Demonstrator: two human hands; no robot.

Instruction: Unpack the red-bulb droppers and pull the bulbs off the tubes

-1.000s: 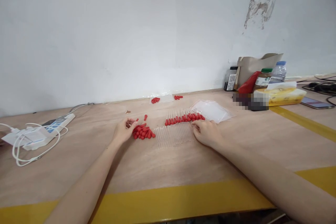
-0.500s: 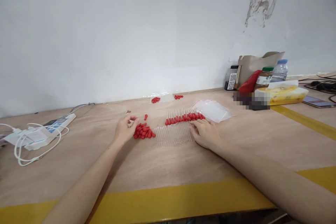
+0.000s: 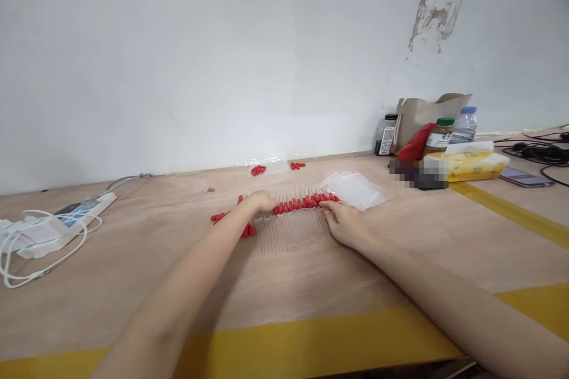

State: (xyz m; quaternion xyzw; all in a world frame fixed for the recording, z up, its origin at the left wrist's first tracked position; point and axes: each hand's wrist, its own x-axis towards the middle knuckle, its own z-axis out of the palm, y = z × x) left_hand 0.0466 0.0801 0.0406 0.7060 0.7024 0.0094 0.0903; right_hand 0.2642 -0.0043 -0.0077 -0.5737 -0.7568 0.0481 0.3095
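A row of red rubber bulbs fitted on thin clear glass tubes lies across the middle of the table, with the tubes pointing toward the wall. In front of it lies a second row of bare glass tubes, side by side. My left hand is at the left end of the bulb row, its fingertips hidden. At the row's right end, my right hand rests with its fingers stretched out, fingertips beside the last bulbs. My left forearm partly covers a pile of loose red bulbs.
Clear plastic bags lie to the right behind my right hand. Near the wall are two small groups of red bulbs. A power strip with white cables is at left; a tissue pack, jar and bottle stand at right.
My left hand has moved right, from the loose bulb pile to the left end of the bulb row. Some pile bulbs have shifted. My right hand stays at the row's right end.
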